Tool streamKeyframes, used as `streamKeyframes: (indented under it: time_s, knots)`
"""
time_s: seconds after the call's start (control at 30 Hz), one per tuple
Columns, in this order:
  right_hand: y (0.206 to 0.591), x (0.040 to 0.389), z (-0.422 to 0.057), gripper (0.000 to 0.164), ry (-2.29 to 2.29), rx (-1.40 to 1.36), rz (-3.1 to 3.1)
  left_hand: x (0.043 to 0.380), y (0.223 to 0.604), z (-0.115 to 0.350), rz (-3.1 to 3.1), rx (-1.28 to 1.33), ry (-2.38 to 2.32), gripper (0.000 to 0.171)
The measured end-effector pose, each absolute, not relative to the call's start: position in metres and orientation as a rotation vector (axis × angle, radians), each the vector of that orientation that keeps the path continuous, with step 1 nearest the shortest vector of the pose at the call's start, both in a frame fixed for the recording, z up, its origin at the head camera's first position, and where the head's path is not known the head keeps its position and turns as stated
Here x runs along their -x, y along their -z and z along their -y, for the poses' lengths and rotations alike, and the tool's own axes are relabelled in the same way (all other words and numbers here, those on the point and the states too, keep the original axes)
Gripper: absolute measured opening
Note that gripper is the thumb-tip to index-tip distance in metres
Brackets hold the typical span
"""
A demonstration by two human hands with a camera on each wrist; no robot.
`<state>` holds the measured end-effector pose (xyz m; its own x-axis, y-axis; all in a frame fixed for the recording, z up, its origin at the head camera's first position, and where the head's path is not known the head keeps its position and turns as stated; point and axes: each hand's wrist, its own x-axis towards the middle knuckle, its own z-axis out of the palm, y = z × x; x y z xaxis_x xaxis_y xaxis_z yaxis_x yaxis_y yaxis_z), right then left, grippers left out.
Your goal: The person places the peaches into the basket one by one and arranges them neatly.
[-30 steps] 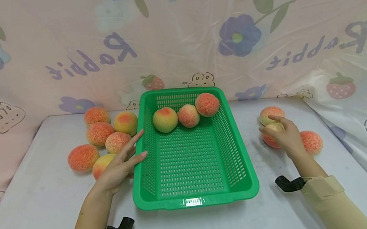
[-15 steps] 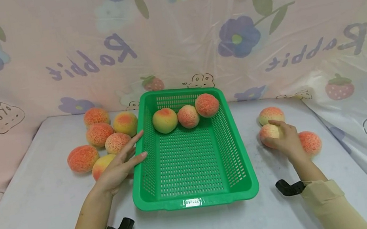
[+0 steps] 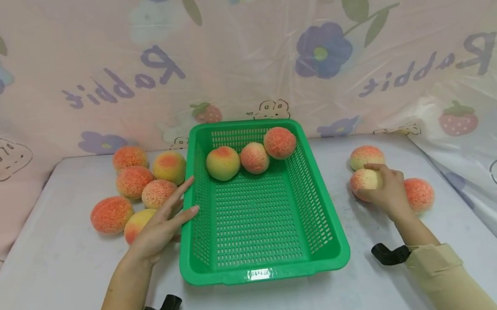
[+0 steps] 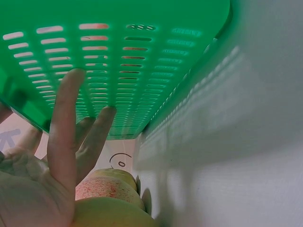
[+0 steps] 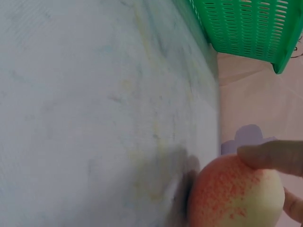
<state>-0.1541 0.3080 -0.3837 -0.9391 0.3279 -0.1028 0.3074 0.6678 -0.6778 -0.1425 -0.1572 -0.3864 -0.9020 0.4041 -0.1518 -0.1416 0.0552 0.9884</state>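
Observation:
My right hand (image 3: 389, 192) grips a red-and-cream peach (image 3: 364, 183) at the right of the table, with thumb and fingers on either side of it. In the right wrist view a fingertip lies on top of that peach (image 5: 232, 194). One peach (image 3: 367, 158) sits just behind it, another (image 3: 419, 194) beside my wrist. My left hand (image 3: 158, 234) rests against the left side of the green basket (image 3: 267, 271), two digits over its rim. From the left wrist, the extended fingers (image 4: 64, 127) touch the basket's slotted outer wall (image 4: 142, 61). Inside the basket, a yellow-green peach (image 3: 223, 163) and two redder peaches (image 3: 255, 158) line the back.
Several more peaches (image 3: 134, 181) cluster left of the basket, one (image 3: 140, 225) partly behind my left hand. A printed curtain (image 3: 231, 44) hangs along the table's back edge. The white tabletop (image 3: 46, 295) extends in front and to both sides.
My right hand has closed round the peach and turned it, showing more of its pale side, and shifted slightly left. My left hand and the basket have stayed put.

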Motion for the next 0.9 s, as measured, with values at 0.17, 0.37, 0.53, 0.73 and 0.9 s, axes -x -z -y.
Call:
streamKeyframes:
  time_s: [0.17, 0.37, 0.53, 0.73, 0.9]
  knots:
    - [0.381, 0.154, -0.304, 0.075, -1.212, 0.521, 2.857, 0.142, 0.386, 0.158, -1.958, -0.262, -1.898, 0.065]
    - [0.376, 0.154, -0.297, 0.077, -1.246, 0.457, 2.863, 0.142, 0.386, 0.157, -1.954, -0.259, -1.898, 0.065]
    - [0.373, 0.157, -0.293, 0.076, -1.248, 0.401, 2.861, 0.142, 0.386, 0.158, -1.968, -0.245, -1.889, 0.065]
    - [0.361, 0.159, -0.287, 0.074, -1.436, 0.327, 2.805, 0.142, 0.386, 0.158, -1.981, -0.243, -1.876, 0.065]
    - [0.351, 0.161, -0.281, 0.076, -1.504, 0.334, 2.79, 0.143, 0.385, 0.157, -1.976, -0.249, -1.882, 0.065]
